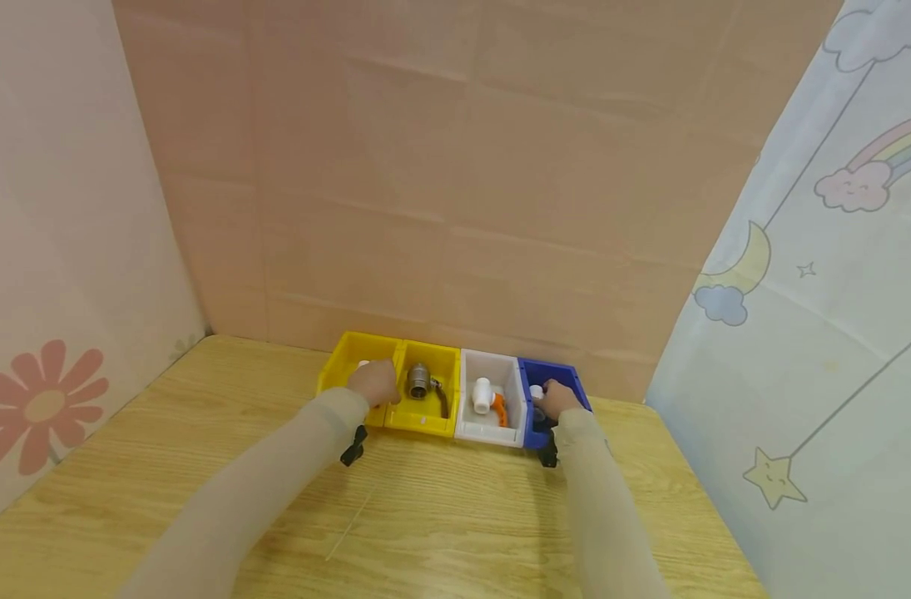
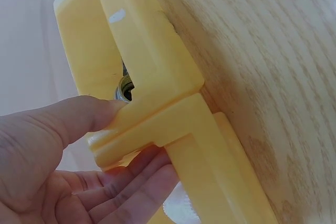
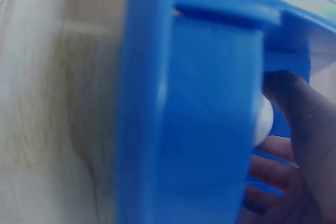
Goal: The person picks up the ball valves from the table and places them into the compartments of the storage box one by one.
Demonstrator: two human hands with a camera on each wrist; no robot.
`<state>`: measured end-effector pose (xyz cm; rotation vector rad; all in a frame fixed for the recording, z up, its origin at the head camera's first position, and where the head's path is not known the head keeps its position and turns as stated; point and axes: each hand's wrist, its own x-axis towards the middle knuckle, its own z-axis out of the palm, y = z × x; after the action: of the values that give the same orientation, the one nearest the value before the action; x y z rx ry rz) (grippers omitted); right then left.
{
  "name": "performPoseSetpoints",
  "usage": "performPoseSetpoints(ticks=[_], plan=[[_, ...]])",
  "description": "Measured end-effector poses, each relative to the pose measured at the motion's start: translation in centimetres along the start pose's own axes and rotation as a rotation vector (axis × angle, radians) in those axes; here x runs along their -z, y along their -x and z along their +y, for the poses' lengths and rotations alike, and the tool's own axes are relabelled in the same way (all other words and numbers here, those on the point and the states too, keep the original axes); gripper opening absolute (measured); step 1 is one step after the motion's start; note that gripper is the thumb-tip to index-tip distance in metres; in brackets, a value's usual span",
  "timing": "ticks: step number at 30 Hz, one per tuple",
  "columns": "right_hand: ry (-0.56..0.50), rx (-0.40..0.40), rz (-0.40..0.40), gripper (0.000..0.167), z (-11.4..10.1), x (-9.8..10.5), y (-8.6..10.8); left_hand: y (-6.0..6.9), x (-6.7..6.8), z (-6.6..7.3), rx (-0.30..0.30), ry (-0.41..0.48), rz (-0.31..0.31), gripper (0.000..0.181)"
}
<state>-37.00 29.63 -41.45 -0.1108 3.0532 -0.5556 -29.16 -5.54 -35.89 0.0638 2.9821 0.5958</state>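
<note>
My left hand (image 1: 373, 383) is over the left yellow bin (image 1: 341, 353), beside the wall it shares with the second yellow bin (image 1: 436, 356). In the left wrist view the thumb lies at that double wall, and the nearly straight fingers reach down past it, near a white ribbed piece (image 2: 181, 205). My right hand (image 1: 560, 401) reaches into the blue bin (image 1: 567, 374). In the right wrist view its thumb and fingers lie on either side of a rounded white piece (image 3: 264, 121); the bin's wall hides the fingertips, and the view is blurred.
The second yellow bin holds a metal fitting (image 1: 418, 380) with a dark lever. In the white bin (image 1: 492, 363) lies a white plastic valve (image 1: 482, 396) with an orange handle (image 1: 500, 409). The bins stand in a row on a wooden table (image 1: 455, 516), before a draped backdrop (image 1: 455, 208).
</note>
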Motion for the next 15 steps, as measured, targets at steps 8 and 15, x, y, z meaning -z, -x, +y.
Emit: performPoseSetpoints(ticks=[8, 15], plan=[[0.001, 0.058, 0.041, 0.058, -0.7, 3.0, 1.3, 0.3, 0.0, 0.3, 0.01, -0.009, 0.004, 0.017], [-0.046, 0.172, 0.178, 0.041, -1.1, 5.4, 2.1, 0.1, -0.2, 0.6, 0.007, -0.015, 0.002, 0.017]])
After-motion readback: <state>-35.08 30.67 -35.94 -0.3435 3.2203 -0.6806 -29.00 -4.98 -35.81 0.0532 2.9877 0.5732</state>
